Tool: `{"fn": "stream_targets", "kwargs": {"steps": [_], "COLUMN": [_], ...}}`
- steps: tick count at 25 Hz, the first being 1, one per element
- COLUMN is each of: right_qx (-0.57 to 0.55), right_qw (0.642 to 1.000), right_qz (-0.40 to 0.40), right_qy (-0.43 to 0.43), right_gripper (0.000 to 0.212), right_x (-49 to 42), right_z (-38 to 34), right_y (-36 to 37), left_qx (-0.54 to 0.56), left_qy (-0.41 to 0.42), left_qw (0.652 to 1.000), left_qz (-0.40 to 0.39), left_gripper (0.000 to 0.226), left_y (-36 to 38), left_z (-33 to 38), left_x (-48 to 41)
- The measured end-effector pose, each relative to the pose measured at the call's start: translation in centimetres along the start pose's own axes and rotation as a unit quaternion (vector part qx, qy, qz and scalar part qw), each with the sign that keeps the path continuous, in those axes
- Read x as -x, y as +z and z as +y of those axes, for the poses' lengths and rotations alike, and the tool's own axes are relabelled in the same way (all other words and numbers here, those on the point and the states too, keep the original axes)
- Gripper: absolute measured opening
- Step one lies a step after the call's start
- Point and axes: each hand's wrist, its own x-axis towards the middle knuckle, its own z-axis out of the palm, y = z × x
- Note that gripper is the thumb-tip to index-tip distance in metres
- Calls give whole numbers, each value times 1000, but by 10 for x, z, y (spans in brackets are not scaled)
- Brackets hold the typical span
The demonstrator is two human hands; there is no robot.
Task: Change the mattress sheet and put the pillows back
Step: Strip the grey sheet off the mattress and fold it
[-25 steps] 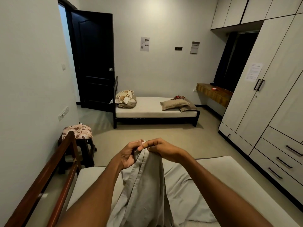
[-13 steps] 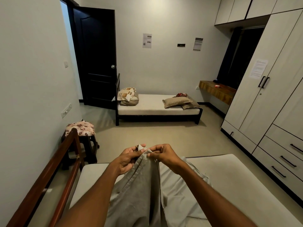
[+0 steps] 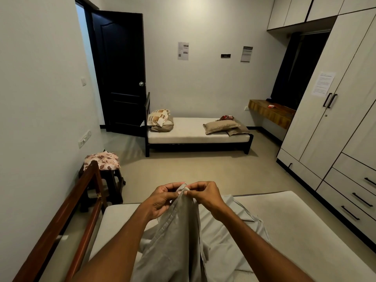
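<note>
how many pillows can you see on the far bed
3, maybe more hidden. A patterned pillow lies on a plain one at the end by the door; a tan pillow lies at the other end, over a flat piece.

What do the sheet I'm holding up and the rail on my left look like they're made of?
The sheet looks like woven cloth, probably cotton or a blend: matte grey, soft folds, a stitched hem along its edge, pinched by the left hand and the right hand. The rail looks like varnished wood: reddish brown with a glossy sheen.
</note>
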Motion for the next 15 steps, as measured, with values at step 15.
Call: {"fn": "stream_targets", "kwargs": {"steps": [15], "right_qx": [-99], "right_qw": [993], "right_qz": [-17], "right_qy": [55], "right_gripper": [24], "right_x": [-3], "right_z": [10], "right_y": [11], "left_qx": [-26], "left_qy": [23], "left_qw": [999], "left_qz": [-6], "left_gripper": [49], "left_y": [-2], "left_z": [-8], "left_x": [10]}}
